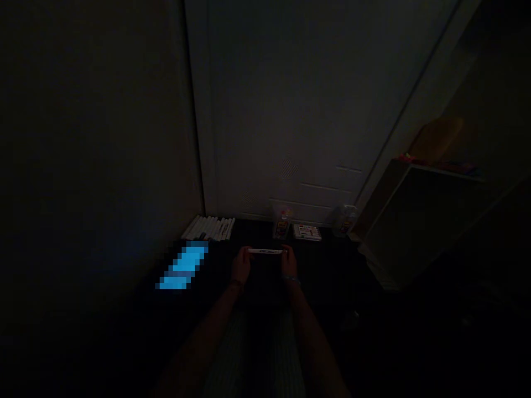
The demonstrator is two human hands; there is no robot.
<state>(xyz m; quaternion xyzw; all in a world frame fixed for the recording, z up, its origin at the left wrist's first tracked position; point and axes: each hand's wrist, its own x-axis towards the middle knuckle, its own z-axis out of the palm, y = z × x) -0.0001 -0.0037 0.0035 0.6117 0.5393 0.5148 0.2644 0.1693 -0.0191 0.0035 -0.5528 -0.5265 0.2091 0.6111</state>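
Left hand, right hand: a two-ended grip on white marker, lettering illegible.

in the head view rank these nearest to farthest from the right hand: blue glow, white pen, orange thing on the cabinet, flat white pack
1. White pen: its right end is in the right hand
2. Flat white pack: just beyond that hand, slightly right
3. Blue glow: left, past the left hand
4. Orange thing: far right, on top of the cabinet
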